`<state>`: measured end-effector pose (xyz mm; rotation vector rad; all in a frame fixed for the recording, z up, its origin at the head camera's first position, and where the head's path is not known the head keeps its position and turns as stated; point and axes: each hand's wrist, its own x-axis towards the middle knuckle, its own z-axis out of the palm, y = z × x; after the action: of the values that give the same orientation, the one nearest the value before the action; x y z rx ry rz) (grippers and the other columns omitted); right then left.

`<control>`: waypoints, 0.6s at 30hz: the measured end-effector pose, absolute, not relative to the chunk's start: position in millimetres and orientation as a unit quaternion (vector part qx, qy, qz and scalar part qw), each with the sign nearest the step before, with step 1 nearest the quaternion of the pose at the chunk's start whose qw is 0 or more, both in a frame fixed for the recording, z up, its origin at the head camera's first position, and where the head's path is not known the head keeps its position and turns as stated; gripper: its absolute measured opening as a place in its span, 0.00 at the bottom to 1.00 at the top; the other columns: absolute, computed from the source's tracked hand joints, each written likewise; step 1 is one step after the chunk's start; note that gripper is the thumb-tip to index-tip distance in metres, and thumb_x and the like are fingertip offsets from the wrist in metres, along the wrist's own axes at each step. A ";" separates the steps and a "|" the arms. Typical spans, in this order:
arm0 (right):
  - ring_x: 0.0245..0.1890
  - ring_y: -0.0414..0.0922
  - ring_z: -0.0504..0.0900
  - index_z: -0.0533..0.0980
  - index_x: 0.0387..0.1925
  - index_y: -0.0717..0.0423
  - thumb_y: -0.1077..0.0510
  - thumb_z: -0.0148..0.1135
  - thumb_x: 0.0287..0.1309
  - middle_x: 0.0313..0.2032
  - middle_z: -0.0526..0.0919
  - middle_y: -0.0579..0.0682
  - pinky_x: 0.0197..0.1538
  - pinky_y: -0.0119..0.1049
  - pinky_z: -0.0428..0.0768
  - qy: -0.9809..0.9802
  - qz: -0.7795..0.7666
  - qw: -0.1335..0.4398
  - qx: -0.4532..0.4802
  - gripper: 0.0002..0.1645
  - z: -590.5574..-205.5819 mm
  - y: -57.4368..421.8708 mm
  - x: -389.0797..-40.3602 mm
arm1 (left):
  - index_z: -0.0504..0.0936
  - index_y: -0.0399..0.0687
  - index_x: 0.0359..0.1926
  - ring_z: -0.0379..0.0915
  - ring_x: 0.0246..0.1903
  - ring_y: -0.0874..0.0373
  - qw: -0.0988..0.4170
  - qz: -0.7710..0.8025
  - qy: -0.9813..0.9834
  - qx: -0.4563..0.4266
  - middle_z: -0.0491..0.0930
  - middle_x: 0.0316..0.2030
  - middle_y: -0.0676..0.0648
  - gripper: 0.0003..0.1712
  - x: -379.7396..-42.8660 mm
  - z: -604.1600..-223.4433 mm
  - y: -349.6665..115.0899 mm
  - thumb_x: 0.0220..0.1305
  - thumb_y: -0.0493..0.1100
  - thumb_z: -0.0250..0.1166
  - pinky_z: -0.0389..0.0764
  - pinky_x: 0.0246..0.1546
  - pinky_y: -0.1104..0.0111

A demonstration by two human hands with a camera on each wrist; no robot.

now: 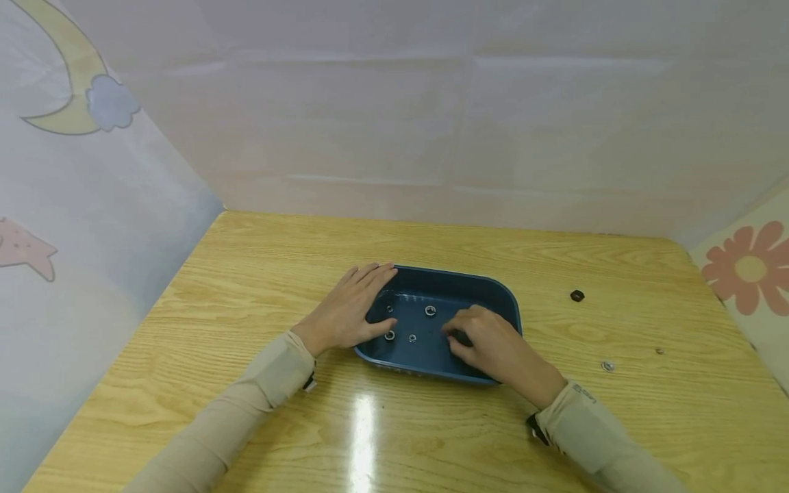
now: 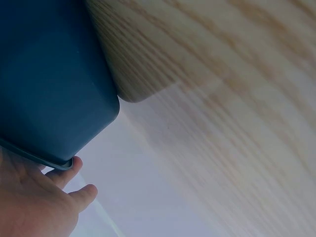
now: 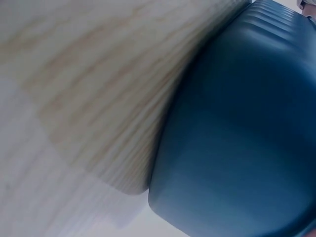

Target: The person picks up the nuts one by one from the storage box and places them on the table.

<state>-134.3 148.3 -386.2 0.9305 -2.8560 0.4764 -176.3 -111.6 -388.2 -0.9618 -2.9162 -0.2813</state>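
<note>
A dark blue tray (image 1: 431, 370) stands on the wooden table. My left hand (image 1: 348, 308) rests on its left rim, fingers straight and thumb reaching inside; the left wrist view shows the fingers (image 2: 74, 173) at the rim's edge. Inside the tray lie a larger silver nut (image 1: 430, 311), a small nut (image 1: 390, 309), another nut (image 1: 390, 335) near my left thumb and a small silver nut (image 1: 412, 338). My right hand (image 1: 490, 342) reaches into the tray's right half with bent fingers. A dark patch shows between its thumb and fingers; whether that is a thing or shadow is unclear.
On the table right of the tray lie a black nut (image 1: 577, 296), a silver flanged nut (image 1: 607, 366) and a tiny nut-like piece (image 1: 659, 351). A pale hanging sheet (image 1: 394, 123) stands behind the table (image 1: 277, 246). The right wrist view shows mostly the tray's outer wall (image 3: 237, 138).
</note>
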 end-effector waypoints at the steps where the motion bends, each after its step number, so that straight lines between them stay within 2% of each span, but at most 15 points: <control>1: 0.38 0.40 0.79 0.83 0.35 0.51 0.58 0.65 0.49 0.35 0.84 0.43 0.40 0.36 0.79 -0.938 0.156 0.055 0.306 0.09 -385.8 148.7 -134.1 | 0.47 0.51 0.71 0.45 0.70 0.50 0.029 -0.092 -0.945 -0.312 0.49 0.71 0.50 0.47 -176.2 -388.3 -111.6 0.58 0.65 0.54 0.48 0.70 0.53; 10: 0.35 0.38 0.77 0.83 0.35 0.51 0.59 0.68 0.46 0.34 0.84 0.43 0.35 0.32 0.78 -0.932 0.162 0.090 0.311 0.10 -381.8 159.2 -131.2 | 0.48 0.51 0.71 0.46 0.70 0.51 0.034 -0.093 -0.944 -0.314 0.50 0.71 0.49 0.47 -175.8 -388.6 -111.6 0.58 0.66 0.53 0.48 0.70 0.52; 18: 0.36 0.39 0.78 0.83 0.36 0.51 0.58 0.69 0.46 0.34 0.84 0.43 0.35 0.32 0.78 -0.932 0.161 0.104 0.308 0.11 -380.1 168.9 -127.5 | 0.48 0.50 0.71 0.47 0.70 0.50 0.036 -0.099 -0.943 -0.315 0.50 0.71 0.49 0.47 -175.0 -388.5 -111.5 0.58 0.65 0.54 0.49 0.70 0.52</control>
<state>-127.5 168.9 -380.1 0.9095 -2.7472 0.4734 -175.0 -111.5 -388.5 -0.9684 -2.8965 -0.3041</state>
